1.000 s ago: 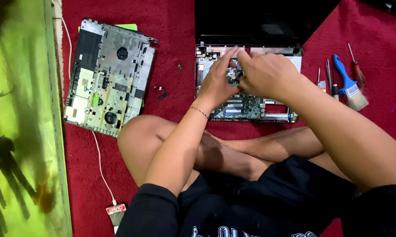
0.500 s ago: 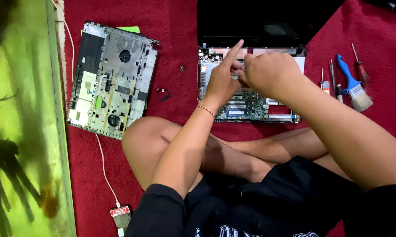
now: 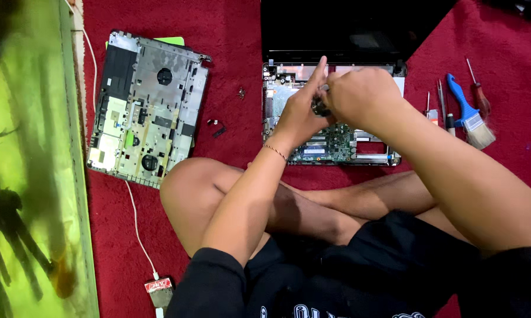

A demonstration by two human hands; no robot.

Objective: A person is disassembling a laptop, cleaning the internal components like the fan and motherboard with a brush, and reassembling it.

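An opened laptop base (image 3: 336, 147) with its green circuit board bare lies on the red carpet (image 3: 236, 35), its dark screen (image 3: 348, 29) folded back. Both my hands are over the board's upper middle. My left hand (image 3: 298, 115), with a thin bracelet at the wrist, has its index finger pointing up while the other fingers pinch a small dark part (image 3: 320, 108). My right hand (image 3: 362, 94) is closed on the same part from the right and hides most of it.
A removed grey laptop cover (image 3: 147, 109) lies to the left, inner side up. Small loose screws (image 3: 217, 126) sit between it and the laptop. A blue brush (image 3: 468, 115), a red screwdriver (image 3: 477, 88) and thin tools (image 3: 442, 106) lie at the right. A green tank (image 3: 24, 176) and a white cable (image 3: 136, 218) run along the left.
My left index finger has lifted off the board and points up. Both hands stay together over the same spot.
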